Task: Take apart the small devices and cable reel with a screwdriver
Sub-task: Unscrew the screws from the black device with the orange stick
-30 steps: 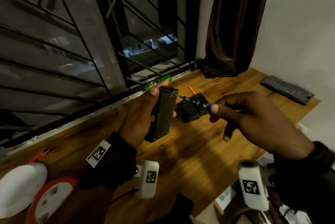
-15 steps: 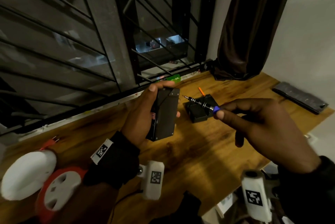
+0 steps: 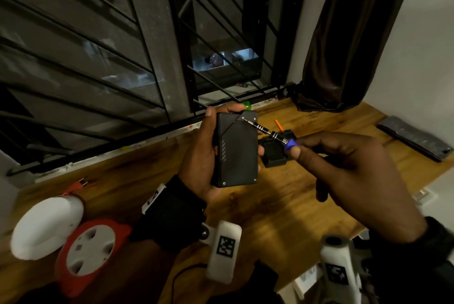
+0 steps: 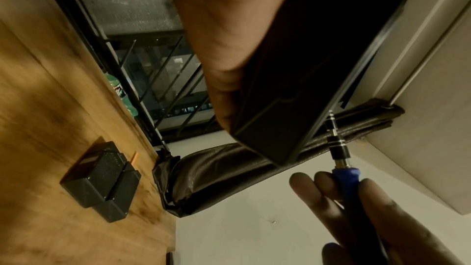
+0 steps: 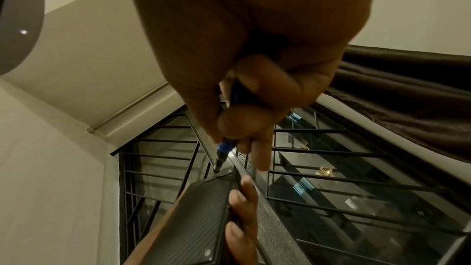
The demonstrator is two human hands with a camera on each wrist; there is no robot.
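Fingers (image 3: 298, 153) of the right hand (image 3: 348, 176) pinch the blue handle of a small precision screwdriver (image 3: 270, 134), whose tip sits at the screw in the upper right corner of a flat black device (image 3: 235, 151). That device is raised clear of the wooden tabletop (image 3: 282, 217) in the left hand (image 3: 201, 156), thumb along its left edge and fingers wrapped round the back and right side. Judging from the casing, the work is at an early stage: screws show at the lower corners of the face, the cover looks fully seated, and whether the corner screw has loosened at all cannot be told. A second, smaller black device (image 3: 275, 156) lies on the table just beyond the held one, apparently untouched, with a small orange stick (image 3: 278, 125) near it. The red and white cable reel (image 3: 91, 254) lies at the near left of the table beside a white rounded object (image 3: 46, 227), and looks unopened. Farther right lies a dark flat slab (image 3: 415, 139). The table stands against a barred window (image 3: 122, 45) with a green bottle (image 3: 247, 105) at the sill, a dark brown curtain (image 3: 356, 33) bunched in the corner, and a pale wall to the right. Lighting is dim.
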